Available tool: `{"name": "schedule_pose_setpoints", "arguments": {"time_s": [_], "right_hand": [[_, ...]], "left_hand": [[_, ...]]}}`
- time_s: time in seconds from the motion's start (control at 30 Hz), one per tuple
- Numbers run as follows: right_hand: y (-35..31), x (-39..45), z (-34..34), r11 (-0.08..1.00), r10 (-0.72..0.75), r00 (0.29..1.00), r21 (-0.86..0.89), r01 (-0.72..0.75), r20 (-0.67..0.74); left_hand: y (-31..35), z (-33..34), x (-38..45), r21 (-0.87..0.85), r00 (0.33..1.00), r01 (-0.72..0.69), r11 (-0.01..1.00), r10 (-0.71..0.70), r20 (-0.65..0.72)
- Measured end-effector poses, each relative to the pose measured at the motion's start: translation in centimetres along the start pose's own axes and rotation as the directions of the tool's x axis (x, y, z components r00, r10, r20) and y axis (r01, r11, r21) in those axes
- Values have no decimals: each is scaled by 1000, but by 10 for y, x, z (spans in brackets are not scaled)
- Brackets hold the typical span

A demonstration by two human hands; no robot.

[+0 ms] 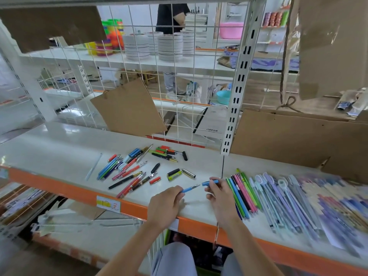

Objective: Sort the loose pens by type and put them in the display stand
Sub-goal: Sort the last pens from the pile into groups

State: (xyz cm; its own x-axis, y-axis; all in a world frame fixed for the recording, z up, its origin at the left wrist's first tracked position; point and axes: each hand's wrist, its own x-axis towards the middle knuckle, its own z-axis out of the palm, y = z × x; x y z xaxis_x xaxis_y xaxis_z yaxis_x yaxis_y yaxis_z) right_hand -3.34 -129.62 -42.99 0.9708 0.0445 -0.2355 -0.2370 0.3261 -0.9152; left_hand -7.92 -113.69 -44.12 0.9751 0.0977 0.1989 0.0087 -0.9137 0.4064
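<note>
Both hands pinch parts, left a blue pen, right its cap; some pens lie sorted, a loose heap remains.

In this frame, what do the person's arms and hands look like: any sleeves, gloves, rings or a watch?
Both forearms are bare up to the frame's lower edge, with no sleeve in view. The left hand and right hand wear no gloves, and no ring, watch or bracelet shows on either. Below them, light grey trousers cover the knees.
</note>
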Motion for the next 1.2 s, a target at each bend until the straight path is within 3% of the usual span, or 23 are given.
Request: {"name": "schedule_pose_setpoints", "arguments": {"time_s": [0.2,0.37,0.47,0.63,0.77,0.87,1.0,1.07,1.2], "right_hand": [[1,-5,5,947,-4,987,-316,55,158],[-1,-2,14,969,29,991,-245,3,129],[0,-1,26,957,37,997,-290,-13,75],[4,2,41,923,18,999,-385,0,42],[-4,0,42,903,-12,991,-425,68,132],[-9,-3,47,872,27,969,-480,97,244],[-30,11,39,865,-25,976,-485,131,218],[-44,19,25,740,-85,982,-650,175,168],[-46,19,-6,224,-41,979,-953,204,200]], "left_hand": [[-2,1,0,-20,1000,-25,999,25,19],[-7,6,2,-142,998,-8,990,0,-56],[-9,5,1,-163,996,-8,987,-8,-93],[-9,-1,4,-155,999,35,987,-40,-28],[-10,-5,8,-398,996,72,915,-41,85],[-9,-7,9,-538,995,80,839,-34,96],[-11,-4,9,-404,997,34,914,-1,81],[-10,-1,7,-238,998,-19,971,32,49],[-9,6,4,-141,997,-73,987,70,-22]]}}
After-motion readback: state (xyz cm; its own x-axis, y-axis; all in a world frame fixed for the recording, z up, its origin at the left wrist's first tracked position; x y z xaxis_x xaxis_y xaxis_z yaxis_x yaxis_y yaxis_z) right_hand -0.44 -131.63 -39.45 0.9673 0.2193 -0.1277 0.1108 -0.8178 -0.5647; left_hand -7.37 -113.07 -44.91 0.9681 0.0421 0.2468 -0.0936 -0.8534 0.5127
